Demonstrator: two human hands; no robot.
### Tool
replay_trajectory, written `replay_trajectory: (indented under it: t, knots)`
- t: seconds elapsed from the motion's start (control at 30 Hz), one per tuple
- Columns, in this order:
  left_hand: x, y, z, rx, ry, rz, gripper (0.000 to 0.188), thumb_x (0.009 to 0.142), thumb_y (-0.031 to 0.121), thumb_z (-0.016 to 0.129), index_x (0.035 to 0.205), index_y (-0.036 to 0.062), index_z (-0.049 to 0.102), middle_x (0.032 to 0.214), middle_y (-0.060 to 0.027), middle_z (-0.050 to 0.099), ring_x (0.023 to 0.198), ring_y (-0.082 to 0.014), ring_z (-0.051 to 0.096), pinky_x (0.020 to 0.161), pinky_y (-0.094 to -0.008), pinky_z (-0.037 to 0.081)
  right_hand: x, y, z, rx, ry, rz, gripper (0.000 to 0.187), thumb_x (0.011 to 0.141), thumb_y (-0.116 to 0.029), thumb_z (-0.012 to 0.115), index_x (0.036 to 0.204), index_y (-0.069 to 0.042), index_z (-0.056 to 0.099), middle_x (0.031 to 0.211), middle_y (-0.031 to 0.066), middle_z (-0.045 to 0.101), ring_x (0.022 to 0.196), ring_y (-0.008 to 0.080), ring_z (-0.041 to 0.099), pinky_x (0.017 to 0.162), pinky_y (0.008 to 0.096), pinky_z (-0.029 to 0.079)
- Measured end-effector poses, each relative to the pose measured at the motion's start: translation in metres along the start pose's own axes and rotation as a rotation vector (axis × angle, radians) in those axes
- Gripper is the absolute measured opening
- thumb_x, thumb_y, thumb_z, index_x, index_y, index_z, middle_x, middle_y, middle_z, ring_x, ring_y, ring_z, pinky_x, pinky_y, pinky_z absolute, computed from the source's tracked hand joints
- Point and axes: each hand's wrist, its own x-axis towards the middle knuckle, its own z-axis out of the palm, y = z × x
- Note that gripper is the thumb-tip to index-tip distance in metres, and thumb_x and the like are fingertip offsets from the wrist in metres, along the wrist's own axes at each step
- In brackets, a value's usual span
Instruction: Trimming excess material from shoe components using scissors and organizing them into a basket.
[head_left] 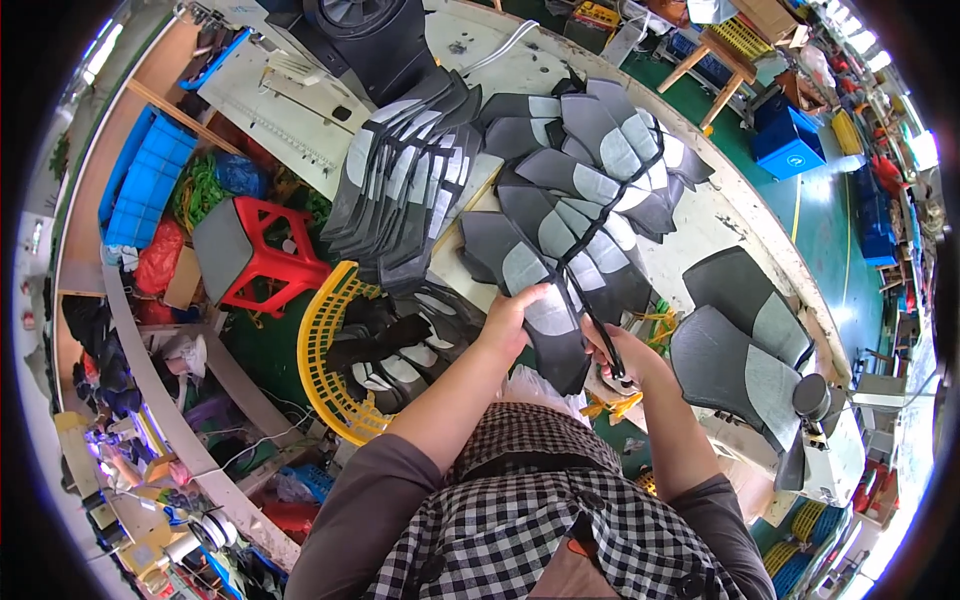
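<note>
My left hand [518, 312] is closed on the edge of a grey-and-black flat panel [551, 312], its thumb lying on top. The panel has a light grey patch on a dark body. Close to its right side, my right hand [612, 352] is closed around a narrow black strip [585, 290]; part of its grip is hidden. That strip runs up and away to the right, along a pile of similar panels [575, 180] on the table, and seems to link them. Left of the pile, more panels stand in a fanned stack [400, 190].
A yellow plastic basket [318, 340] holding more panels stands at my left, near a red-and-grey stool [265, 255]. Two larger panels [740, 355] lie at the right beside a machine [825, 430]. A black machine part [365, 45] rises at the table's far end. Blue bins [785, 140] sit beyond.
</note>
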Motion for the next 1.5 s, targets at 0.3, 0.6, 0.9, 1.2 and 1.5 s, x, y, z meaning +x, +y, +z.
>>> replay_trajectory:
  t: [0.3,0.6,0.9,1.2,1.5]
  knots:
    - [-0.032,0.037,-0.022,0.089,0.071,-0.026,0.037,0.071,0.013,0.069,0.103,-0.0032,0.058,0.098,-0.0121,0.064,0.089,-0.0242,0.062,0.083,-0.0369,0.047,-0.001,-0.006,0.015,0.008,-0.227,-0.071,0.068,0.082,-0.069,0.043,0.082,-0.002,0.055,0.058,-0.0012,0.041,0.051,0.0092,0.041,0.049,0.023,0.033]
    - [-0.068,0.038,-0.065,0.033,0.05,-0.152,0.043,0.074,0.012,0.068,0.112,0.0005,0.053,0.103,-0.013,0.062,0.092,-0.0253,0.061,0.087,-0.0391,0.047,-0.007,0.007,0.044,-0.02,-0.347,-0.106,0.063,0.086,-0.065,0.041,0.081,-0.004,0.053,0.056,-0.0008,0.042,0.047,0.0103,0.041,0.046,0.0242,0.034]
    - [-0.092,0.031,-0.051,0.082,0.089,0.099,0.075,0.071,0.005,0.073,0.132,0.003,0.03,0.121,-0.0108,0.051,0.109,-0.0256,0.053,0.094,-0.0411,0.042,-0.018,0.037,0.031,0.212,-0.11,-0.096,0.063,0.077,-0.067,0.055,0.077,-0.004,0.051,0.053,-0.0018,0.041,0.042,0.0087,0.041,0.041,0.0222,0.033]
    - [-0.013,-0.002,-0.022,0.192,0.087,0.271,0.065,0.07,0.004,0.072,0.126,0.0025,0.039,0.115,-0.0096,0.055,0.105,-0.0213,0.054,0.09,-0.0354,0.042,0.014,0.037,0.022,0.203,-0.097,-0.041,0.063,0.08,-0.067,0.051,0.077,-0.004,0.051,0.05,-0.0014,0.041,0.042,0.0098,0.042,0.041,0.0236,0.033]
    - [-0.072,-0.017,-0.046,-0.064,0.15,0.102,0.051,0.075,0.005,0.066,0.122,0.0057,0.047,0.114,-0.0078,0.057,0.103,-0.0235,0.056,0.089,-0.0375,0.045,-0.017,0.052,0.021,0.06,-0.35,0.006,0.059,0.08,-0.065,0.053,0.08,-0.005,0.051,0.054,-0.0038,0.041,0.044,0.0061,0.04,0.041,0.0207,0.032]
